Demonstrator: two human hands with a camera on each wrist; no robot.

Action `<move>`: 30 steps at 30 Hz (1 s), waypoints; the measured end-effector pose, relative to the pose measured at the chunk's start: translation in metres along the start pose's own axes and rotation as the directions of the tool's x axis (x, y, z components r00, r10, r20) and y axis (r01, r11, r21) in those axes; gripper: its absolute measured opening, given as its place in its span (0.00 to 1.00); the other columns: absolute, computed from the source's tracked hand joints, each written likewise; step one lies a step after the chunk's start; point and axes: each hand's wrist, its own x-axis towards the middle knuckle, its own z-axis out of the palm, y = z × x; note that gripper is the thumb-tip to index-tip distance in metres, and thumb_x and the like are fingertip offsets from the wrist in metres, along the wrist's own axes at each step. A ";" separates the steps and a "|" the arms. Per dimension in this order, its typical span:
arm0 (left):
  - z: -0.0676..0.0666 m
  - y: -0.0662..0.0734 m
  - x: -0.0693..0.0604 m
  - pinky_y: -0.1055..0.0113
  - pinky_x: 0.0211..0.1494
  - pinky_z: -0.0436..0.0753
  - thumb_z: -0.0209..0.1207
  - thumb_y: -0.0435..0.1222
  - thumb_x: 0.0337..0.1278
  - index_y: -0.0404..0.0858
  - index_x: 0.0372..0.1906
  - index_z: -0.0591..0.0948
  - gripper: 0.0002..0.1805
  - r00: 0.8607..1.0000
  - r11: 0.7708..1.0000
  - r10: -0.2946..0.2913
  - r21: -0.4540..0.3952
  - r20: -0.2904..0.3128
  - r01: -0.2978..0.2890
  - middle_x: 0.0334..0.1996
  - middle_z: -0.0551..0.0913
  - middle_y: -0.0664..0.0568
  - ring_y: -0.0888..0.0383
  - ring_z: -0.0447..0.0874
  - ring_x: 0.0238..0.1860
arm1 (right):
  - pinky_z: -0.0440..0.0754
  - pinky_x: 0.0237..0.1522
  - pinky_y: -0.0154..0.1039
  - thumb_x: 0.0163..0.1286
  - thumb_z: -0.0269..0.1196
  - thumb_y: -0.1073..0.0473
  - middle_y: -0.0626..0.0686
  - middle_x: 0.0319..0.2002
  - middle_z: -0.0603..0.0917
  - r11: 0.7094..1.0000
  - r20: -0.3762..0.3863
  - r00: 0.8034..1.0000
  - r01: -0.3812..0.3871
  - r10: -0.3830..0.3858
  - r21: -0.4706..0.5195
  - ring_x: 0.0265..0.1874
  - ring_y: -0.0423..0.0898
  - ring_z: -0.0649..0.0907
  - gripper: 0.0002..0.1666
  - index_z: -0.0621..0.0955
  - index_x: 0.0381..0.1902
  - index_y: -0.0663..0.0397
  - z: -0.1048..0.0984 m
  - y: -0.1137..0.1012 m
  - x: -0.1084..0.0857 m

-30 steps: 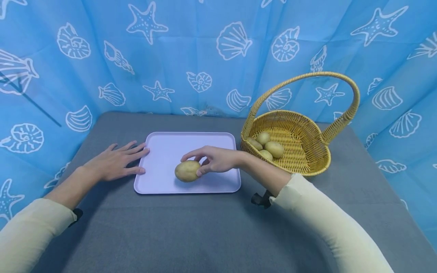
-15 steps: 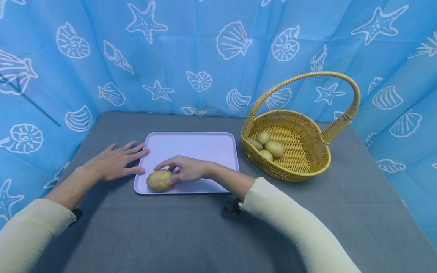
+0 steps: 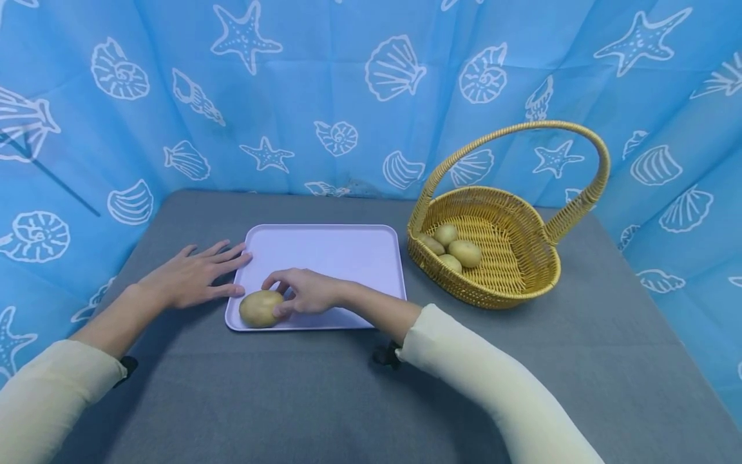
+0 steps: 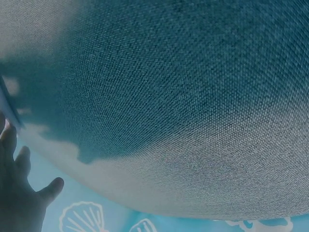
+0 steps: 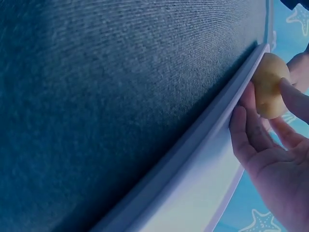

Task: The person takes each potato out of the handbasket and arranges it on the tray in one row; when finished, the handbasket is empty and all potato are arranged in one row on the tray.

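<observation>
A pale lilac tray (image 3: 336,251) lies on the grey cloth. At its near left corner is a yellowish potato (image 3: 257,309), which my right hand (image 3: 307,291) holds by its right end with thumb and fingers. The right wrist view shows the potato (image 5: 270,86) between the thumb and fingers of my right hand (image 5: 275,159), close to the tray's rim (image 5: 193,154). My left hand (image 3: 194,277) rests with spread fingers at the tray's left edge, fingertips on the rim. In the left wrist view part of my left hand (image 4: 21,188) shows, fingers apart.
To the right of the tray stands a yellow wicker basket (image 3: 504,258) with a tall arched handle. Several potatoes (image 3: 465,253) lie in its left part. Behind the grey table (image 3: 290,399) hangs a blue curtain (image 3: 324,84) with white shell and starfish prints.
My right hand has carried the potato leftward and nearer, from the middle of the tray to its near left corner. My left hand has stayed at the tray's left edge.
</observation>
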 end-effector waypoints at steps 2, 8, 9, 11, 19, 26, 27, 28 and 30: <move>0.000 0.000 0.000 0.25 0.67 0.50 0.49 0.64 0.67 0.43 0.77 0.60 0.43 1.000 1.000 -0.001 -0.003 0.001 0.001 0.78 0.55 0.42 0.34 0.47 0.76 | 0.77 0.56 0.33 0.72 0.62 0.60 0.58 0.63 0.77 1.000 0.001 1.000 -0.006 0.006 -0.029 0.59 0.48 0.79 0.31 0.69 0.70 0.57 -0.001 0.000 -0.001; 0.002 -0.001 0.001 0.24 0.67 0.49 0.48 0.65 0.67 0.43 0.78 0.60 0.44 1.000 1.000 -0.005 -0.003 0.008 0.005 0.78 0.54 0.42 0.34 0.46 0.76 | 0.79 0.52 0.31 0.73 0.62 0.57 0.59 0.59 0.79 0.997 0.024 1.000 0.017 -0.015 -0.080 0.55 0.48 0.81 0.31 0.69 0.70 0.58 -0.012 -0.002 -0.013; 0.002 -0.001 0.001 0.24 0.67 0.49 0.48 0.65 0.66 0.43 0.78 0.60 0.44 1.000 1.000 -0.007 -0.002 0.010 0.007 0.78 0.54 0.42 0.34 0.46 0.77 | 0.79 0.52 0.31 0.73 0.62 0.57 0.59 0.59 0.79 0.997 0.026 0.999 0.020 -0.019 -0.078 0.55 0.49 0.81 0.31 0.69 0.71 0.58 -0.015 -0.003 -0.017; 0.002 -0.001 0.002 0.24 0.67 0.49 0.48 0.65 0.66 0.44 0.78 0.59 0.44 1.000 1.000 -0.012 -0.003 0.013 0.012 0.78 0.54 0.42 0.34 0.46 0.77 | 0.80 0.52 0.32 0.73 0.62 0.57 0.60 0.60 0.78 0.998 0.027 0.999 0.018 -0.017 -0.062 0.56 0.51 0.81 0.32 0.68 0.71 0.58 -0.021 -0.006 -0.026; 0.001 0.000 0.003 0.25 0.68 0.47 0.47 0.67 0.65 0.44 0.78 0.59 0.45 0.999 1.000 -0.025 -0.001 0.025 0.025 0.78 0.53 0.42 0.34 0.45 0.77 | 0.81 0.54 0.35 0.71 0.64 0.58 0.60 0.64 0.76 0.999 -0.036 0.999 0.020 -0.021 -0.045 0.56 0.50 0.82 0.32 0.70 0.70 0.56 -0.051 -0.011 -0.080; 0.000 0.001 0.001 0.25 0.68 0.48 0.47 0.67 0.65 0.44 0.78 0.59 0.45 1.000 1.000 -0.017 0.009 0.016 0.016 0.78 0.54 0.43 0.34 0.46 0.77 | 0.81 0.56 0.41 0.69 0.66 0.58 0.55 0.64 0.76 1.000 -0.071 0.997 -0.022 0.020 -0.021 0.56 0.48 0.83 0.34 0.69 0.71 0.55 -0.084 -0.007 -0.135; 0.001 0.000 0.001 0.25 0.68 0.49 0.47 0.67 0.65 0.44 0.78 0.59 0.45 1.000 1.000 -0.016 0.011 0.015 0.016 0.78 0.54 0.43 0.34 0.46 0.77 | 0.81 0.57 0.41 0.69 0.66 0.58 0.55 0.64 0.75 0.999 -0.074 0.997 -0.034 0.033 -0.013 0.57 0.49 0.82 0.35 0.69 0.71 0.55 -0.089 -0.006 -0.143; 0.001 0.000 0.001 0.25 0.68 0.49 0.47 0.67 0.65 0.44 0.78 0.59 0.45 1.000 1.000 -0.016 0.013 0.015 0.016 0.78 0.54 0.43 0.35 0.46 0.77 | 0.81 0.57 0.42 0.69 0.67 0.58 0.55 0.65 0.75 0.999 -0.078 0.996 -0.043 0.043 -0.004 0.58 0.50 0.81 0.36 0.68 0.71 0.55 -0.094 -0.005 -0.150; 0.002 0.000 0.001 0.25 0.68 0.49 0.47 0.67 0.65 0.45 0.78 0.59 0.45 1.000 1.000 -0.016 0.016 0.012 0.016 0.78 0.54 0.43 0.35 0.46 0.77 | 0.80 0.58 0.43 0.68 0.67 0.58 0.56 0.66 0.74 0.998 -0.090 0.994 -0.061 0.061 0.010 0.60 0.51 0.80 0.37 0.67 0.72 0.56 -0.105 0.000 -0.164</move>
